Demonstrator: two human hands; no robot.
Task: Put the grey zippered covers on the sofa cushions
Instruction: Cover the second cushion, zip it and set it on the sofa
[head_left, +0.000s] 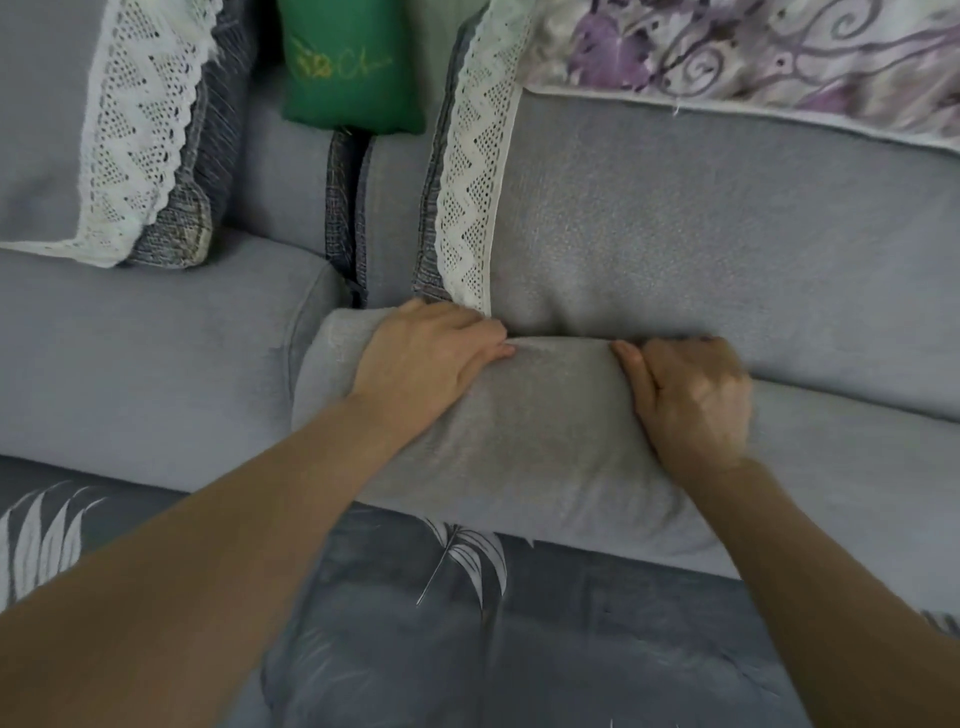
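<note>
A seat cushion in a light grey cover (524, 431) lies on the sofa, its back edge against the backrest. My left hand (426, 358) lies over its far left corner with the fingers curled onto the back edge of the cover. My right hand (691, 395) is curled into a fist on the back edge further right and appears to grip the fabric there. I see no zipper; the back seam is hidden in the gap under the back cushion (701, 223).
A second grey seat cushion (145, 353) lies to the left. Back cushions with white lace trim (140, 124) lean at the left and centre. A green pillow (348, 62) sits between them. A purple floral cloth (753, 47) drapes the top right. Dark leaf-print fabric (467, 623) covers the front.
</note>
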